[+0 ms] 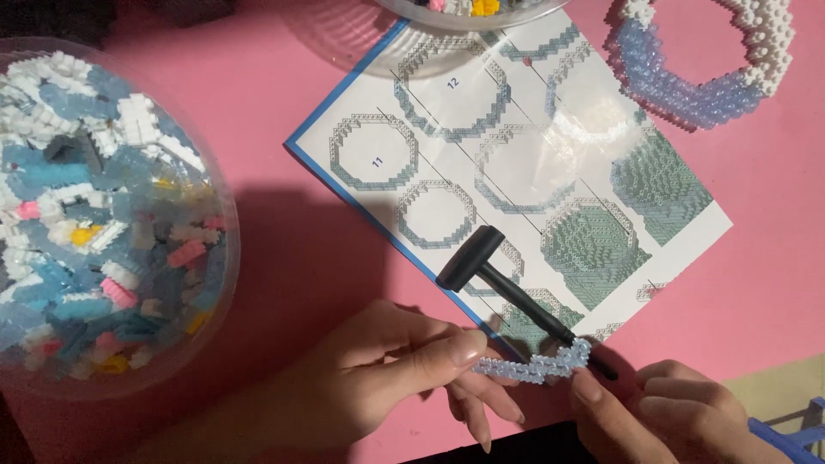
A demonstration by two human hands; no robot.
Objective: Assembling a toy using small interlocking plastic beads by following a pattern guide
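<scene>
I have a short curved strip of pale blue bricks [537, 364] between my two hands at the near edge of the pink worktop [284, 258]; my left hand [387, 369] pinches its left end between thumb and forefinger, so that grip is clenched on the strip; my right hand [666, 412] meets the strip's right end with a fingertip and thumb, and it too seems to be grasping the strip, though the fingers fold under and part of the hold is hidden; the strip hangs just above the worktop, over the near corner of the instruction sheet [516, 172]. A small black hammer [507, 288] lies on that sheet just beyond the strip, head to the far left, handle running to the near right towards my right hand. On the left stands a clear round tub [225, 283] heaped with tiny white, blue, pink and yellow bricks; at the far right lies a finished ring of blue and white bricks [713, 60]; the rim of a second clear bowl [464, 15] shows at the far edge.
</scene>
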